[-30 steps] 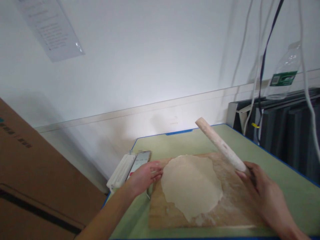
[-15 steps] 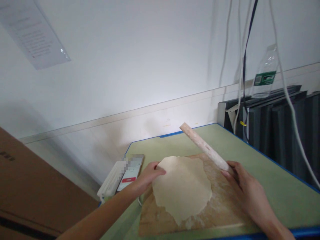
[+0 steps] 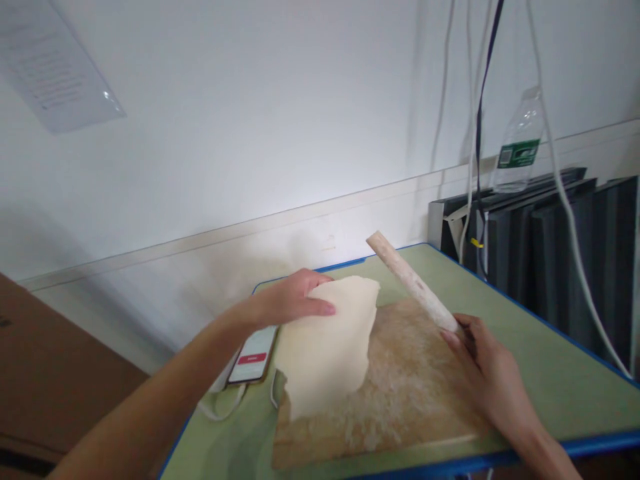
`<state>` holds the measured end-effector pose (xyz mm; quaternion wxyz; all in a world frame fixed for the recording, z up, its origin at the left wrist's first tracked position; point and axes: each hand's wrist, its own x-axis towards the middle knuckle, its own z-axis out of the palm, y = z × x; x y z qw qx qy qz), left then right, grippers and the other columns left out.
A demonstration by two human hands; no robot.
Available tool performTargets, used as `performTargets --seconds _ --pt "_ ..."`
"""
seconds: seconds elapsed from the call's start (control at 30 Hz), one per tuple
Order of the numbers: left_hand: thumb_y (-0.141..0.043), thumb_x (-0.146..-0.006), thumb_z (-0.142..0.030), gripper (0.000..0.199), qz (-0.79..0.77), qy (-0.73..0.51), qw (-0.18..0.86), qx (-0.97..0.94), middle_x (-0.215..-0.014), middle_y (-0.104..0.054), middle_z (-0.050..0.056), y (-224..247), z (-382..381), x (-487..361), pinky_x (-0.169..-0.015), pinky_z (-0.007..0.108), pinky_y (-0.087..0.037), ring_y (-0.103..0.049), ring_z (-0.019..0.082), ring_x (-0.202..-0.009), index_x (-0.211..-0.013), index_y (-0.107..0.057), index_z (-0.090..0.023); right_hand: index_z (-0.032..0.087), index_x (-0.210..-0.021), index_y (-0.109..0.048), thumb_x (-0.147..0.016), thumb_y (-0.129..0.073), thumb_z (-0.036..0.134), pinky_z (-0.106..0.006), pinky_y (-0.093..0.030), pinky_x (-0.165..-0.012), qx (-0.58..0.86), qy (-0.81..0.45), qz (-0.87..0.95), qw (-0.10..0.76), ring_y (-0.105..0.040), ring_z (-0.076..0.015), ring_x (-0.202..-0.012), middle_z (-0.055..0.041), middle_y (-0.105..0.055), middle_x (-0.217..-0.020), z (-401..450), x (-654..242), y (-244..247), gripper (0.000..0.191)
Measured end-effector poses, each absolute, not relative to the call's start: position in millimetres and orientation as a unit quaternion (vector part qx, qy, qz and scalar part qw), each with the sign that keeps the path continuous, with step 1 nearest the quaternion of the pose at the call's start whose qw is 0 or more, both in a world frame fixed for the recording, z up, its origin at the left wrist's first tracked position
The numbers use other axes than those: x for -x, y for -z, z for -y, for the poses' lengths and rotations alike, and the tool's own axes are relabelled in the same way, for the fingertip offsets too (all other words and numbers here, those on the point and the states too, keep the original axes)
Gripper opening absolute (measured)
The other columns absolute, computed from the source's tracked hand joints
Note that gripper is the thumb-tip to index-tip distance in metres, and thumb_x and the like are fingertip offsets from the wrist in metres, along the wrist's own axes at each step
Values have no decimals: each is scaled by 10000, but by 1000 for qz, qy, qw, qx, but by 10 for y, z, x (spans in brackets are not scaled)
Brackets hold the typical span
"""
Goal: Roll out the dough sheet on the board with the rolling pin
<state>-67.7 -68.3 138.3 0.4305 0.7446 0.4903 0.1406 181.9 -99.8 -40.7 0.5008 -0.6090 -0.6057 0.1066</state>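
1. The dough sheet (image 3: 327,343) hangs half lifted over the left part of the wooden board (image 3: 400,393), its lower edge still on the wood near the desk's front-left corner.
2. It looks thin, soft and floppy, likely to stretch or tear; the upper rim seems the safest place to hold it.
3. The left hand (image 3: 290,300) pinches that upper rim, fingers closed over it.
4. The right hand (image 3: 483,363) is wrapped around the near end of the rolling pin (image 3: 413,280).
5. The pin's long axis runs from the board's right edge up toward the desk's far edge, its free end raised.
6. A phone (image 3: 251,347) lies at the desk's (image 3: 560,373) left edge.
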Motion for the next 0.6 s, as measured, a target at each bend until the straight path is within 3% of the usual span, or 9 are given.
performTargets --seconds 0.13,0.2,0.27,0.37,0.5,0.6 --pt "-648 -637 -270 172 -465 -41 412 -782 -649 -654 11 -1690 507 608 -486 215 -400 -583 157 -538 -747 -680 -142 210 -920 -484 -828 -373 502 -289 -430 -548 615 -122 600 497 -602 -203 -618 -44 -639 -709 995 -1828 417 326" --pt "-674 -613 -237 121 -461 -30 326 -825 -622 -651 20 -1585 324 574 -527 229 -420 -595 175 -573 -680 -685 -137 211 -923 -484 -829 -373 504 -289 -426 -545 614 -119 607 490 -599 -201 -614 -42 -636 -712 1000 -1824 416 327" --pt "-628 -664 -204 90 -474 -97 202 -852 -694 -674 46 -1343 158 534 -624 268 -452 -621 203 -667 -686 -685 -138 211 -921 -485 -831 -367 504 -291 -421 -541 616 -108 611 485 -597 -202 -610 -42 -634 -715 1006 -1819 408 328" --pt "-552 -769 -245 262 -487 -171 42 -856 -1037 -641 130 -890 102 471 -883 373 -396 -569 265 -993 -977 -646 -118 211 -920 -485 -837 -358 497 -288 -418 -538 618 -95 616 479 -596 -200 -607 -40 -630 -716 1009 -1814 394 323" --pt "-456 -850 -305 428 -406 -78 59 -908 -1339 -409 131 -392 452 435 -1023 363 -279 -338 225 -1256 -1245 -457 -139 211 -930 -482 -847 -355 477 -276 -421 -536 612 -92 627 473 -601 -189 -610 -45 -639 -751 1000 -1807 392 306" --pt "-411 -870 -357 541 -354 -6 66 -933 -1417 -252 142 -112 789 461 -1067 378 -200 -185 222 -1317 -1338 -307 -104 217 -931 -481 -850 -348 468 -275 -420 -521 612 -82 636 462 -608 -189 -601 -45 -648 -770 994 -1800 402 296"
